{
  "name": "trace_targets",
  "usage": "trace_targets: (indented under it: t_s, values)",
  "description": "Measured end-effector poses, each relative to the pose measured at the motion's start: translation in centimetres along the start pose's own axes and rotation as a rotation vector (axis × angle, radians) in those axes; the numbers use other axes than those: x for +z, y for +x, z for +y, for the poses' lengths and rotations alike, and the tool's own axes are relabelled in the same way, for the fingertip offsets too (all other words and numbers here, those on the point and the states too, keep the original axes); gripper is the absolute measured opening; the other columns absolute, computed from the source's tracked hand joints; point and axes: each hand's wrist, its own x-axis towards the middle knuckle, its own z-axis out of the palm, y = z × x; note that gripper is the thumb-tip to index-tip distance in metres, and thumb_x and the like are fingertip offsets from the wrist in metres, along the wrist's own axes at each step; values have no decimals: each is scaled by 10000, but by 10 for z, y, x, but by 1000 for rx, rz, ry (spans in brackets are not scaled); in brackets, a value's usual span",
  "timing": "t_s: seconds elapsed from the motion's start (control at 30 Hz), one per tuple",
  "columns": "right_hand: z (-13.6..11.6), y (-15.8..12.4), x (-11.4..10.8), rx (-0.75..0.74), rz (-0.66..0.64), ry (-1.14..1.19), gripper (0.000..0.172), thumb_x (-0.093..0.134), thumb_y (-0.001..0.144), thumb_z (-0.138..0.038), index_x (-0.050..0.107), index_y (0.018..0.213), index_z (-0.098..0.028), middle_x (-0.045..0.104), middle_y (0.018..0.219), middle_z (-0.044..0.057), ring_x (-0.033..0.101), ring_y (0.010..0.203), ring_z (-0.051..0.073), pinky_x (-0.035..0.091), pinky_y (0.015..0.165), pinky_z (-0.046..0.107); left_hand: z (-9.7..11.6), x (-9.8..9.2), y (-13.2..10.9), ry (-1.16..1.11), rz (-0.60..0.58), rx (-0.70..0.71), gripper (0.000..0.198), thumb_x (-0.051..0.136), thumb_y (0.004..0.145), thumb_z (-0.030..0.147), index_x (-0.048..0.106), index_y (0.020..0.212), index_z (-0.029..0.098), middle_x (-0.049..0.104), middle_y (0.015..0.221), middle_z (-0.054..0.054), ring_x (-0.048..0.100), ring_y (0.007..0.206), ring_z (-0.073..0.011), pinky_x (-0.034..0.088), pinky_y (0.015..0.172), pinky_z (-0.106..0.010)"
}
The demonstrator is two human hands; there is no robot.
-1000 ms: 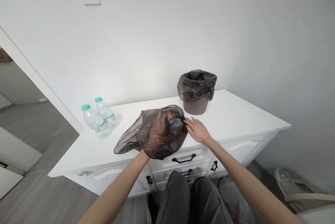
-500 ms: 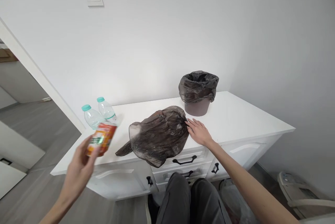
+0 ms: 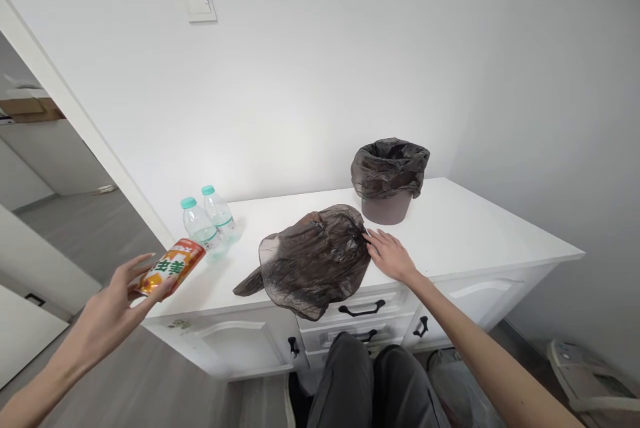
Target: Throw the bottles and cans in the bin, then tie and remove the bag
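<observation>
Pinches a can in the left hand, left of the bag; touches the bag's right end with the right hand, fingers slightly spread. Has two bottles behind-left of the bag, a bin behind-right. Shows green Chinese characters on the can, unreadably small print on the bottles.

There are two bottles, two dark plastic bags, one can and one bin.

Dark bag, its inside hidden

Orange can — green characters, apparently 美年; bottle labels — too small.
</observation>
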Motion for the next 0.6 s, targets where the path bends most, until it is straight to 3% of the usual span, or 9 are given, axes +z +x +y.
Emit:
trace_targets:
  t_s: [0.1, 0.2, 0.3, 0.6]
  values:
    - [3, 1, 4, -13, 13, 6, 540, 303, 1079, -380, 535, 1544, -233, 432, 1658, 13, 349, 1560, 268, 276, 1279, 470, 24, -15, 10, 156, -40, 6, 776, 462, 829, 836, 432, 1412, 324, 736, 1296, -16, 744, 1000, -304, 554, 815, -392]
    - [6, 1, 8, -13, 30, 1, 543, 304, 1080, -383, 519, 1555, -231, 437, 1656, 12, 339, 1564, 269, 272, 1279, 470, 43, -23, 21, 364, -85, -61, 748, 360, 895, 789, 425, 1429, 268, 777, 1089, -43, 726, 850, -301, 499, 703, -350]
    - [6, 2, 9, -11, 41, -8, 534, 312, 1081, -374, 520, 1553, -237, 441, 1653, 12, 345, 1562, 265, 266, 1283, 466, 55, -24, 33, 495, -104, -106, 795, 296, 916, 789, 393, 1455, 214, 775, 1023, -76, 716, 855, -317, 471, 684, -327]
    - [1, 1, 1, -2, 15, 2, 542, 306, 1079, -371, 526, 1552, -224, 426, 1661, 16, 348, 1560, 268, 267, 1285, 463, 67, -9, 54, 428, -154, -194, 908, 322, 886, 828, 411, 1422, 100, 753, 1063, -193, 718, 976, -378, 507, 761, -377]
